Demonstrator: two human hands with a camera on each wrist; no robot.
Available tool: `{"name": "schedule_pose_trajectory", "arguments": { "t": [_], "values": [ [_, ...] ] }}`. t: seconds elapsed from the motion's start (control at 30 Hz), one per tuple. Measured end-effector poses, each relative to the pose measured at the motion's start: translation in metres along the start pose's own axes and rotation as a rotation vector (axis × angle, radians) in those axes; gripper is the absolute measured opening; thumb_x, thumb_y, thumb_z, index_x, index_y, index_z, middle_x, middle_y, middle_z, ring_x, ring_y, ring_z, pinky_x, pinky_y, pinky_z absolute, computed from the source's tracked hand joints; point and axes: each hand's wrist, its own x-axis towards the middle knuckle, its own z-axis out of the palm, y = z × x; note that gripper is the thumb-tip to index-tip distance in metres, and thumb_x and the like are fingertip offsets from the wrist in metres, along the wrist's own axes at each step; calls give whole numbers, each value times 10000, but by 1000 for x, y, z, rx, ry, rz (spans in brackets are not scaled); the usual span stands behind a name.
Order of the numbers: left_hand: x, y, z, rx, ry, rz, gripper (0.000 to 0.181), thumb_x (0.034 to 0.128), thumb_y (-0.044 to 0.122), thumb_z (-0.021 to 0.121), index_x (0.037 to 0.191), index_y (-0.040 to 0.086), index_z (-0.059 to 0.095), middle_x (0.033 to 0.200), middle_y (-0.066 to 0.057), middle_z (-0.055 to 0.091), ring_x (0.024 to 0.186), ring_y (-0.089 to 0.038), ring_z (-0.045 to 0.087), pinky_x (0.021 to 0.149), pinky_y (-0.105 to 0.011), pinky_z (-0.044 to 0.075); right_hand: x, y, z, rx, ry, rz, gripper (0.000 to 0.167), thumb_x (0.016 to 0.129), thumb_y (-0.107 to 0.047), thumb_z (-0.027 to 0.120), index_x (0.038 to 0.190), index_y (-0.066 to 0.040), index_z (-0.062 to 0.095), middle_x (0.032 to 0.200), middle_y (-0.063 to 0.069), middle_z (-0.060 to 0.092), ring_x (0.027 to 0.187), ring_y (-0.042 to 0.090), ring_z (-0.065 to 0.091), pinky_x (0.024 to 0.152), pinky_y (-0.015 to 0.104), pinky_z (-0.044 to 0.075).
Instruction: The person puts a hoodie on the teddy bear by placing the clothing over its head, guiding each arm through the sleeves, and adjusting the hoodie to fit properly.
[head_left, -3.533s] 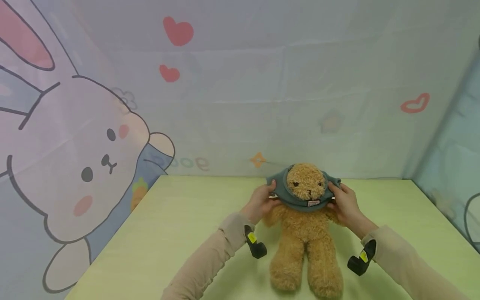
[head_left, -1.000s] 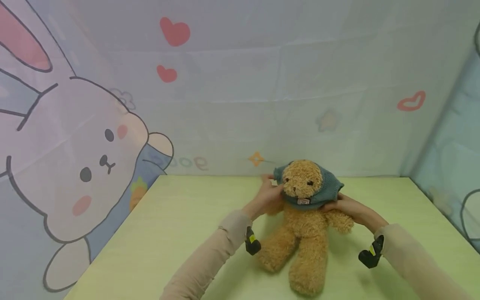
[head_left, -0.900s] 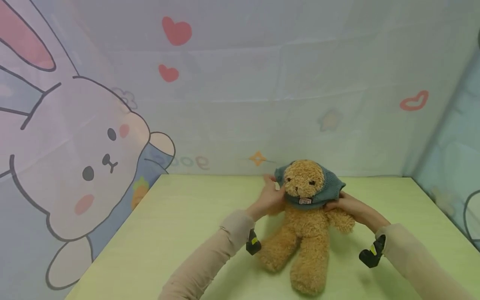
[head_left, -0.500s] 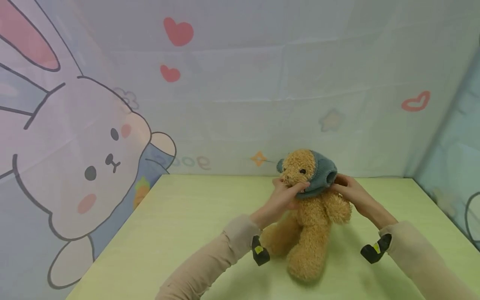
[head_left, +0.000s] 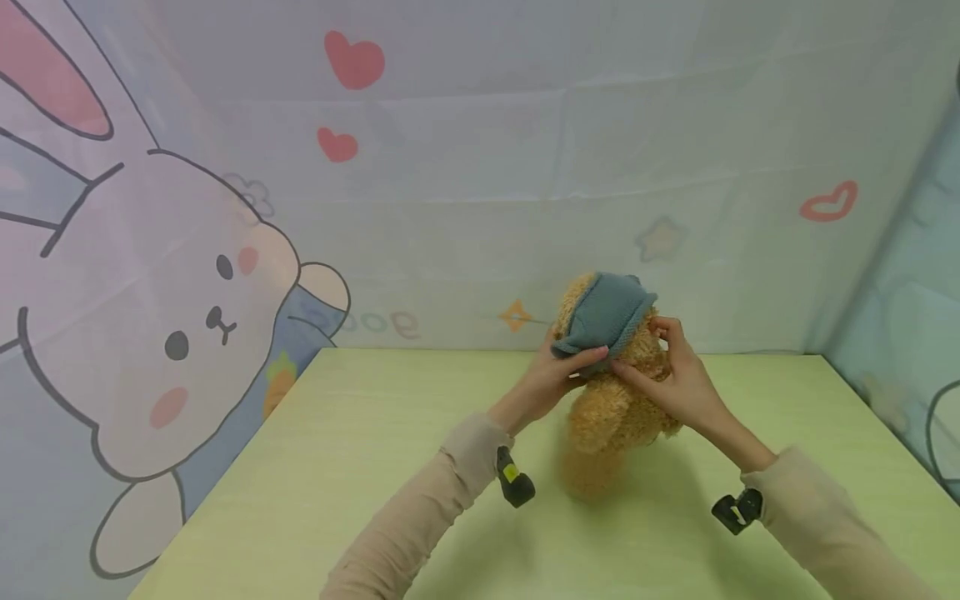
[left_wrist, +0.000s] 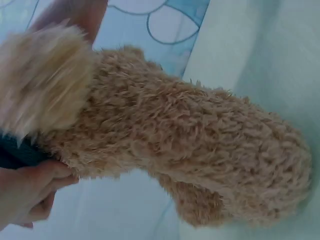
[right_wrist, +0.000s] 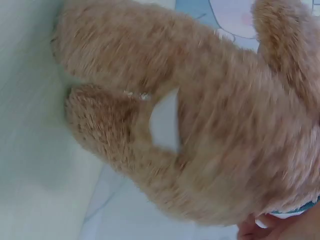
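Observation:
A tan plush teddy bear (head_left: 600, 417) is turned sideways, its face hidden from me. A small blue-green knitted sweater (head_left: 609, 310) is bunched round its head. My left hand (head_left: 543, 379) pinches the sweater's lower edge, thumb on the outside. Opposite it my right hand (head_left: 686, 379) curls round the neck side, with its thumb at the sweater's hem; part of its fingers is hidden behind the fur. In the right wrist view a white label (right_wrist: 165, 121) shows on the bear's back. The left wrist view shows a plush leg (left_wrist: 250, 155) close to the tabletop.
The pale yellow-green table (head_left: 360, 467) reaches back to a fabric backdrop (head_left: 465, 150) printed with a rabbit and hearts. A black wrist camera (head_left: 516, 479) is strapped to the left cuff, another camera (head_left: 737, 510) to the right.
The bear has turned from facing me to showing its side and back, and its head has risen slightly. Both hands have shifted their hold, bringing the thumbs close together at the sweater's hem.

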Motion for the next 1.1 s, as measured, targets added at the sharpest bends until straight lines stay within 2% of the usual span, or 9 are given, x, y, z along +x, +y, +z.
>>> {"name": "schedule_pose_trajectory", "arguments": {
  "t": [0.13, 0.27, 0.47, 0.6, 0.73, 0.8, 0.87, 1.0, 1.1],
  "values": [
    [1, 1, -16, 13, -37, -109, 515, 899, 269, 471, 1361, 178, 261, 1310, -84, 394, 1033, -206, 514, 816, -337, 461, 1, 1, 3, 23, -1, -97, 490, 842, -114, 594, 1242, -69, 315, 1267, 210, 394, 1141, 385, 404, 841, 575, 383],
    [0, 9, -23, 209, 10, -191, 638, 901, 377, 461, 1418, 144, 169, 1399, -96, 324, 1204, -286, 435, 958, -411, 393, 2, 5, 2, 38, 21, -105, 503, 894, -88, 504, 1322, -93, 239, 1215, 237, 432, 976, 306, 479, 750, 429, 423],
    [-4, 22, -22, 616, 185, 49, 657, 911, 361, 475, 1439, 218, 112, 1483, -86, 186, 1342, -294, 241, 1047, -491, 273, 6, 7, -1, 25, 21, -27, 620, 947, -179, 412, 1437, -207, 34, 1105, 227, 510, 833, -26, 502, 690, 214, 463],
    [-7, 24, -19, 755, 182, 186, 674, 904, 340, 494, 1417, 370, 58, 1510, -12, 93, 1369, -270, 176, 1059, -506, 246, 7, 4, -1, -38, 15, -23, 589, 952, -223, 402, 1445, -140, 92, 1018, 178, 534, 780, -61, 489, 640, 214, 464],
    [-4, 23, -10, 858, 126, 197, 742, 823, 426, 590, 1343, 534, 73, 1488, -18, 182, 1323, -274, 294, 995, -507, 336, 10, 5, -3, -106, 100, -88, 454, 937, -187, 444, 1353, -45, 331, 854, 134, 590, 693, 52, 532, 529, 222, 437],
    [-1, 21, -5, 907, 136, 193, 795, 760, 463, 649, 1319, 563, 93, 1447, -83, 260, 1272, -279, 368, 947, -484, 390, 13, 4, -4, -158, 184, -169, 357, 910, -149, 499, 1235, -6, 462, 781, 125, 561, 663, 113, 498, 513, 223, 391],
    [1, 19, 0, 960, 184, 195, 837, 699, 493, 694, 1303, 567, 119, 1380, -146, 333, 1206, -303, 405, 879, -468, 429, 17, 3, -6, -205, 273, -266, 262, 861, -89, 566, 1096, 27, 551, 786, 156, 510, 698, 200, 439, 601, 257, 350],
    [7, 16, 6, 1022, 265, 226, 846, 645, 489, 739, 1296, 483, 198, 1267, -171, 418, 1097, -306, 424, 794, -429, 446, 26, 2, -11, -222, 365, -395, 137, 749, 27, 649, 875, 28, 595, 994, 259, 454, 883, 370, 384, 699, 408, 299],
    [11, 15, 7, 986, 228, 266, 819, 668, 414, 752, 1301, 406, 233, 1261, -149, 405, 1086, -280, 441, 811, -403, 443, 29, 1, -14, -157, 339, -410, 146, 729, 77, 642, 841, 22, 566, 1172, 232, 491, 1077, 403, 416, 773, 413, 354]
  ]
}}
